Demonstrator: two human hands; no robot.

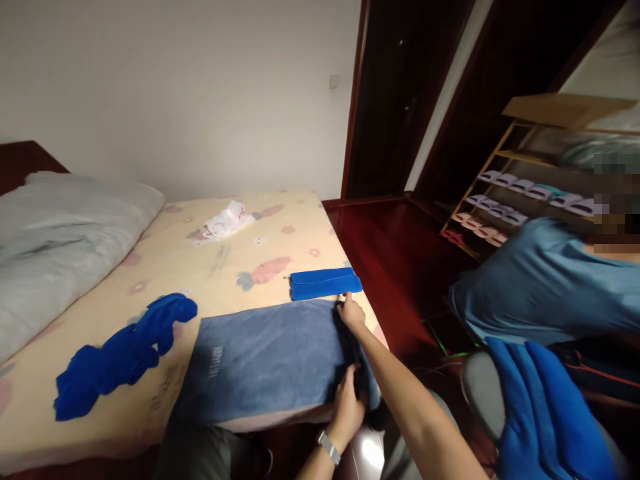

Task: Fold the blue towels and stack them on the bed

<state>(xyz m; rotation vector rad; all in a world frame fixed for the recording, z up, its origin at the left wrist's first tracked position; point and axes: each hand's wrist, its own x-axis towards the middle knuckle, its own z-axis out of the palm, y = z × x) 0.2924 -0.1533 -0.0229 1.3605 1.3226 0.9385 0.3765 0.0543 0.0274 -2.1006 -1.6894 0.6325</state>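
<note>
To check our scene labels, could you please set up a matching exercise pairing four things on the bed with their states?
Things:
1. towel
2. left blue cloth
3. right blue cloth
4. bag

States:
A. crumpled in a heap
B. folded flat
C. white, farthest back
D. spread out, edge held by the left hand and right hand

Pairs: 1-D, 2-A, 3-B, 4-C

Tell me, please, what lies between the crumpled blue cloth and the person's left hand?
In the head view, the spread grey-blue towel lies between the crumpled blue cloth and the left hand, which grips the towel's near right edge.
</note>
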